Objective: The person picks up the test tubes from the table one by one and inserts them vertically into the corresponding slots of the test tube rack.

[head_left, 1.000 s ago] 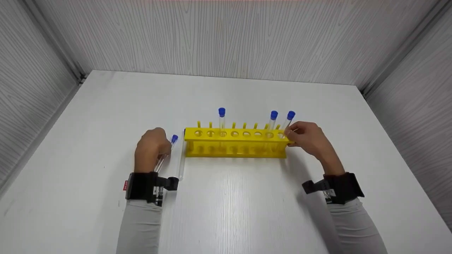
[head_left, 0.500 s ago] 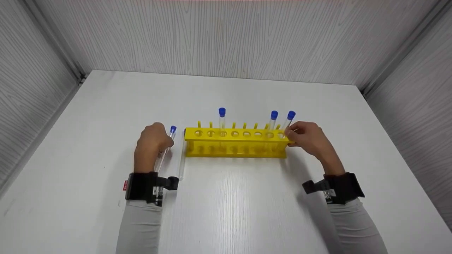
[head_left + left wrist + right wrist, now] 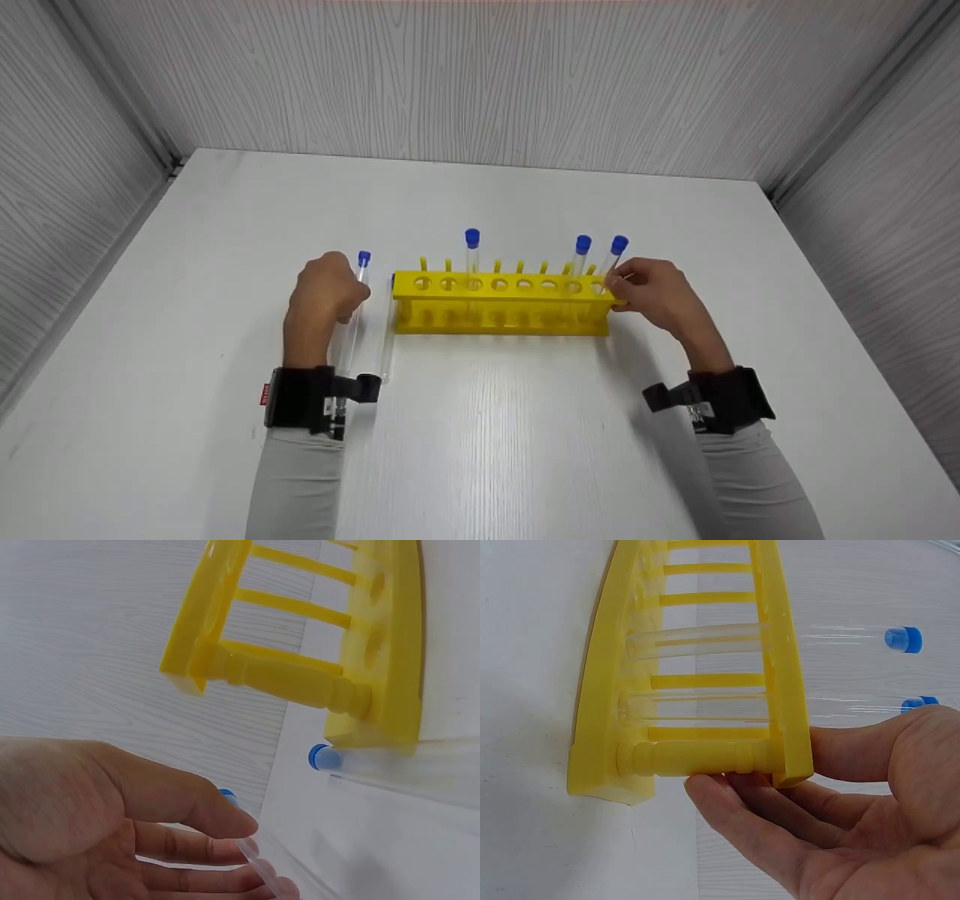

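Observation:
In the head view, my left hand [image 3: 322, 292] pinches a clear test tube [image 3: 352, 330] with a blue cap, left of the yellow test tube rack [image 3: 502, 328]. The left wrist view shows the thumb [image 3: 187, 802] on one side of this tube and several fingers on the other. My right hand [image 3: 656, 296] grips the rack's right end: fingers [image 3: 742, 829] lie against the end post [image 3: 697, 758], the thumb by the top plate. Three blue-capped tubes stand in the rack, one left of the middle [image 3: 472, 259] and two near the right end, the outermost tube [image 3: 610, 262] leaning right.
Another test tube [image 3: 387, 337] lies on the white table [image 3: 487, 450], close along the rack's left end. Wood-grain panels [image 3: 480, 82] close off the back and both sides.
My left hand has moved a little away from the person. Its tube has swung from slanting right to nearly straight, its cap now farther forward. My right hand and the rack stay put.

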`<action>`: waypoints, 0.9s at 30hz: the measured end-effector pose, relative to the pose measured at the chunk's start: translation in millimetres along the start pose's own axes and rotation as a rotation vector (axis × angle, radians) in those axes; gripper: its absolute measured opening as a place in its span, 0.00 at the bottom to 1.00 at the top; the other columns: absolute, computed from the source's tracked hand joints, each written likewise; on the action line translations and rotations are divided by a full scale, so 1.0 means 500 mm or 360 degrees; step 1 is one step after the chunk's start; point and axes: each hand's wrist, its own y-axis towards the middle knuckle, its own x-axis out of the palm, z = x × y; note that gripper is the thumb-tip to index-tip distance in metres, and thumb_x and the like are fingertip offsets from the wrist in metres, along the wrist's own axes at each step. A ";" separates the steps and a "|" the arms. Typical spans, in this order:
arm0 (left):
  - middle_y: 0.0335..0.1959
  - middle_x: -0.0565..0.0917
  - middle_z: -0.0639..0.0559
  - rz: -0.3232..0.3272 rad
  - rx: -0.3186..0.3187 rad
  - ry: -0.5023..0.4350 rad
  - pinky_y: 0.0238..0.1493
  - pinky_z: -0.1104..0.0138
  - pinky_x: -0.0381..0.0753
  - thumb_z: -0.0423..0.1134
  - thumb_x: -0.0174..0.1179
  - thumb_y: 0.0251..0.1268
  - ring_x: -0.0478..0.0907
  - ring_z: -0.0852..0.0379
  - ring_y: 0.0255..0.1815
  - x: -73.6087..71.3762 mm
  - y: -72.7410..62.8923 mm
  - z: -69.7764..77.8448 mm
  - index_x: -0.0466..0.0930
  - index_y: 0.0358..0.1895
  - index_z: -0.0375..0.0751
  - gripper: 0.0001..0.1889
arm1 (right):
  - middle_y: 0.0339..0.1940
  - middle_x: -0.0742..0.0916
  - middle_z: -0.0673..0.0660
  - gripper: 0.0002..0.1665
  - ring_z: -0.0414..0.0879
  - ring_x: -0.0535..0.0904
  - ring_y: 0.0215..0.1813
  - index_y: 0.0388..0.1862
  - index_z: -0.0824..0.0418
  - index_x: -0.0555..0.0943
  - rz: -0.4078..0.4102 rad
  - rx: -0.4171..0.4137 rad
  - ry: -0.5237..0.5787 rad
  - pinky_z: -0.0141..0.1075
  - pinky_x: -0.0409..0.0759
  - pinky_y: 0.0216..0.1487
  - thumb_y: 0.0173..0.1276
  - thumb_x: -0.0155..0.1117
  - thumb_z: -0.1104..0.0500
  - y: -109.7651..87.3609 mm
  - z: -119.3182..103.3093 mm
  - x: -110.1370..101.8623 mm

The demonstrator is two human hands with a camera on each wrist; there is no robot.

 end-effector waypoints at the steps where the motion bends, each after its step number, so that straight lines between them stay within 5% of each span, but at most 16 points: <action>1: 0.43 0.82 0.35 0.0004 0.0005 -0.0002 0.27 0.68 0.77 0.36 0.54 0.68 0.79 0.46 0.35 -0.001 -0.001 0.001 0.75 0.59 0.25 0.21 | 0.60 0.83 0.68 0.21 0.58 0.84 0.58 0.60 0.67 0.78 -0.0001 0.0000 0.0000 0.46 0.83 0.58 0.79 0.55 0.53 0.000 0.000 0.000; 11: 0.39 0.80 0.38 0.0113 0.0107 -0.0048 0.33 0.65 0.78 0.37 0.55 0.69 0.77 0.46 0.37 -0.008 -0.008 0.008 0.78 0.49 0.28 0.14 | 0.60 0.83 0.67 0.22 0.58 0.83 0.58 0.60 0.67 0.78 -0.0003 0.0022 0.0019 0.46 0.82 0.60 0.79 0.55 0.52 0.000 -0.003 -0.002; 20: 0.57 0.80 0.30 0.0180 0.0162 -0.0104 0.60 0.48 0.80 0.36 0.56 0.70 0.76 0.39 0.50 -0.011 -0.016 0.014 0.74 0.59 0.26 0.20 | 0.60 0.83 0.67 0.22 0.58 0.83 0.58 0.60 0.67 0.78 -0.0004 -0.0005 0.0012 0.47 0.83 0.59 0.79 0.55 0.51 -0.001 0.001 0.001; 27: 0.59 0.79 0.30 0.0215 0.0201 -0.0089 0.55 0.49 0.83 0.34 0.56 0.69 0.78 0.39 0.49 -0.014 -0.025 0.018 0.74 0.61 0.26 0.21 | 0.59 0.83 0.69 0.21 0.59 0.84 0.57 0.59 0.69 0.78 -0.0008 -0.0027 0.0040 0.47 0.83 0.59 0.79 0.56 0.53 -0.004 0.000 0.000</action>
